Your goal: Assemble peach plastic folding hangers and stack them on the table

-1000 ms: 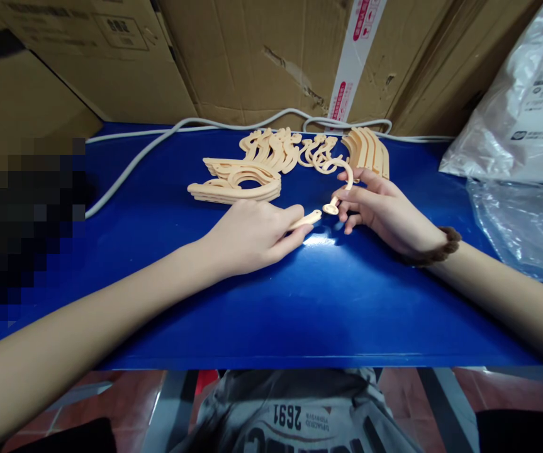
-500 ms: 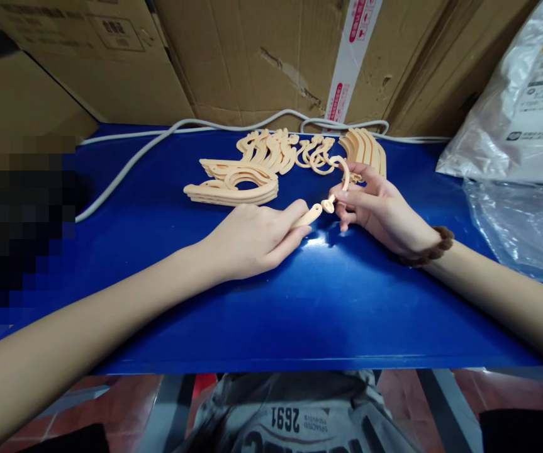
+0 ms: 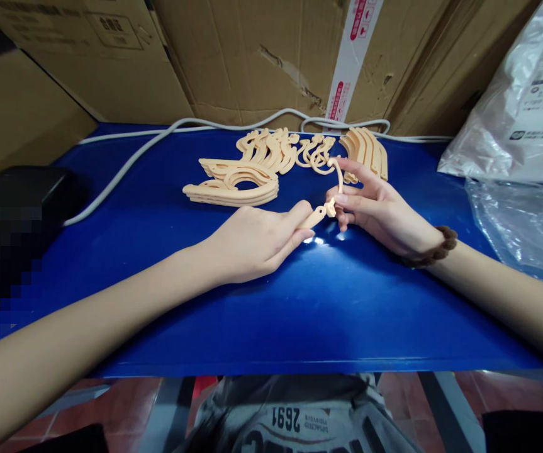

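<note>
Left of the beige hook point(image 3: 339, 179), the left hand point(image 3: 257, 242) pinched a strip point(image 3: 314, 219); on its right, the half-curled right hand point(image 3: 377, 204) held the hook.

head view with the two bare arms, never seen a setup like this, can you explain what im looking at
No machine here: these are a person's own hands, seen by a camera worn on the head, looking forward and down. The left hand grips a beige piece with a hole near its tip. The right hand holds a beige hook, its base close to that tip; I can't tell if they touch. On the blue table lie stacked beige parts, more hooks and a pale cable. Cardboard stands behind, with a plastic bag at right.
</note>
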A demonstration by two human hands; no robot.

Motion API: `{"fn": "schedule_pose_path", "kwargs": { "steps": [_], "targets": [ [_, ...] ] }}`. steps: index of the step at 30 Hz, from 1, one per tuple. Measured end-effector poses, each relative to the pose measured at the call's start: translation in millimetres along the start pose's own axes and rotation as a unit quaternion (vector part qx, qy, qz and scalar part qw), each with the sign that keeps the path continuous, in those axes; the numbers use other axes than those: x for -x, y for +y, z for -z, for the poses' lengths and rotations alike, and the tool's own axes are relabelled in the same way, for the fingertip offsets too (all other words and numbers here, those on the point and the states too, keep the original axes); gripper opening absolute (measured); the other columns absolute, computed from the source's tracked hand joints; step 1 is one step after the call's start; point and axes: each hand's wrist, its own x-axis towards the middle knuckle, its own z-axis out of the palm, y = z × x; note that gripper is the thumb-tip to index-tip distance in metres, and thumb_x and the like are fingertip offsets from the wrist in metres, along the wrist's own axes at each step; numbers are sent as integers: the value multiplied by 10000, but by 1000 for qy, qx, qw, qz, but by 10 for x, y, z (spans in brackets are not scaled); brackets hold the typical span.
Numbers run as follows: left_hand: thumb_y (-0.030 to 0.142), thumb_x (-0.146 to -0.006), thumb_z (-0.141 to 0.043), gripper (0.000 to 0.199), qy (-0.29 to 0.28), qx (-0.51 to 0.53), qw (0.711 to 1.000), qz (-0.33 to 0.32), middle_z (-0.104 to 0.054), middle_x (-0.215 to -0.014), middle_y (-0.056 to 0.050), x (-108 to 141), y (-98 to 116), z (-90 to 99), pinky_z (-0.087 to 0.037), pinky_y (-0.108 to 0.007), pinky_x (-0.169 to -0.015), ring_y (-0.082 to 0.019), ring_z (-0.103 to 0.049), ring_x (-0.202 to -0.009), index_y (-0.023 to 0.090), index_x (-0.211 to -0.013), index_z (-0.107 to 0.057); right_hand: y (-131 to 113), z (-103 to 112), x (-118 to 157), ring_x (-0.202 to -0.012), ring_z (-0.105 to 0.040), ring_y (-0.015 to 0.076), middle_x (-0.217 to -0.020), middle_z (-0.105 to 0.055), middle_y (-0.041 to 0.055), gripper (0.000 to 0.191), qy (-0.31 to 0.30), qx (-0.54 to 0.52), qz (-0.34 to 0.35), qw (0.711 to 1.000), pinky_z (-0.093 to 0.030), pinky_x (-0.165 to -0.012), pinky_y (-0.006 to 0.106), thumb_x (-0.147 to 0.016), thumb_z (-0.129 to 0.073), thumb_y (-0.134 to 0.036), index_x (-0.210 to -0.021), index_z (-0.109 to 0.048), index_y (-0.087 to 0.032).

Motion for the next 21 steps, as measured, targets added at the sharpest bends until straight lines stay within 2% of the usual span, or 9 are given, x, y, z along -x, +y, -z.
{"fn": "schedule_pose_path", "kwargs": {
  "steps": [3, 7, 10, 21],
  "targets": [
    [316, -1088, -301, 243, 8, -19, 1000, -9, -637, -657, 14, -4, -5, -11, -306, -269, -486, -195, -635, -555, 172, -1091, -497, 0, 4, 1, -677, -597, 99, -865, -681, -44, 669, -17, 5, 6, 1000, -513, -586, 230, -772, -825, -239, -1339, -472, -264],
    [318, -1105, -268, 287, 10, -59, 998, -27, -666, -685, 4, -4, 0, -19, -287, -268, -456, -194, -652, -554, 161, -1079, -506, 10, 25, -7, -552, -481, 60, -810, -660, -49, 699, -39, 19, 16, 999, -368, -466, 212, -799, -820, -243, -1380, -431, -219],
    [342, -1113, -258, 320, 7, -88, 996, -31, -694, -728, -9, 5, 15, -26, -255, -267, -433, -197, -672, -565, 154, -1078, -515, 18, 36, -14, -542, -442, 56, -787, -643, -46, 713, -36, 20, 21, 999, -303, -439, 216, -786, -837, -235, -1375, -435, -198],
    [383, -1102, -316, 344, -50, -101, 994, -2, -722, -739, -42, -18, 31, -16, -196, -253, -437, -224, -675, -554, 139, -1054, -553, 29, 7, 6, -571, -441, 84, -783, -569, -41, 607, -7, 62, 40, 997, -317, -432, 225, -803, -772, -222, -1342, -493, -247]
  ]
}}
